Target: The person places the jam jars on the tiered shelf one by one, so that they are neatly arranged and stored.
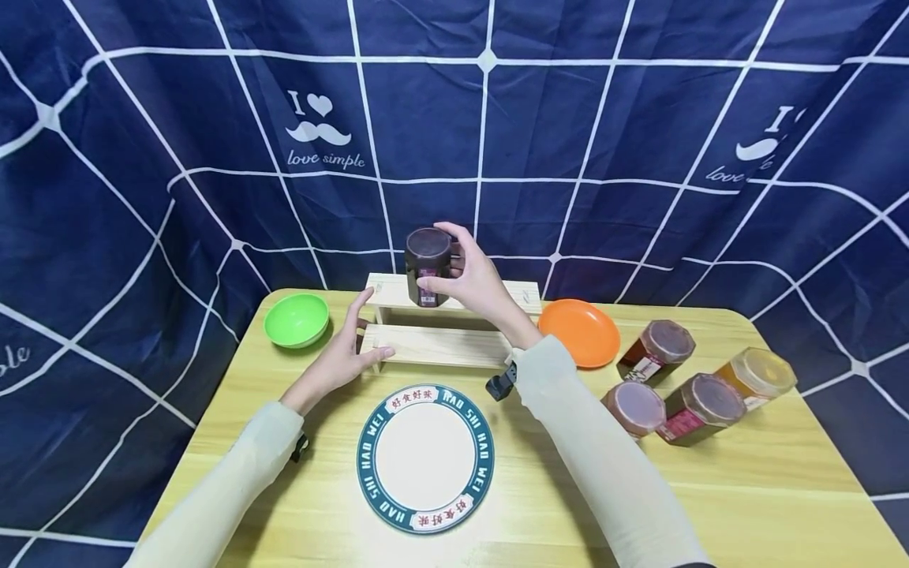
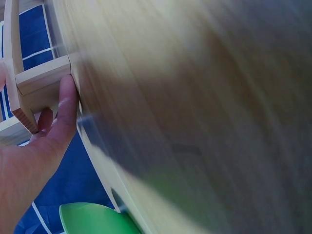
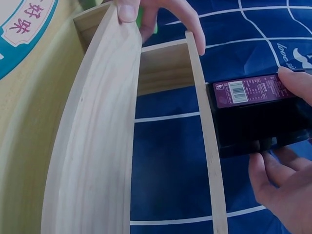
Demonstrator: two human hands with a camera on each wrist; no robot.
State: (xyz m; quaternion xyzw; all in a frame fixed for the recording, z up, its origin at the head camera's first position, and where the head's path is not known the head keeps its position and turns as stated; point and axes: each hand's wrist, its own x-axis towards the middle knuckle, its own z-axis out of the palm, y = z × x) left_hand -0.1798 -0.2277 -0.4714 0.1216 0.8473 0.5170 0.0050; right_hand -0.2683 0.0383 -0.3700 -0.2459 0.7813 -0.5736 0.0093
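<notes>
My right hand grips a dark jar with a purple label, thumb on the near side and fingers behind. In the right wrist view the jar stands at the upper step of a two-step wooden rack; its base looks to be touching that step. At the rack's left end, my left hand holds on, its thumb on the lower step and a finger reaching to the upper one. The left wrist view shows that hand against the rack's side panel.
A green bowl sits left of the rack, an orange plate right of it. In front lies a white plate with a teal rim. Several jars, including a dark one and an amber one, stand at the right. Blue cloth hangs behind.
</notes>
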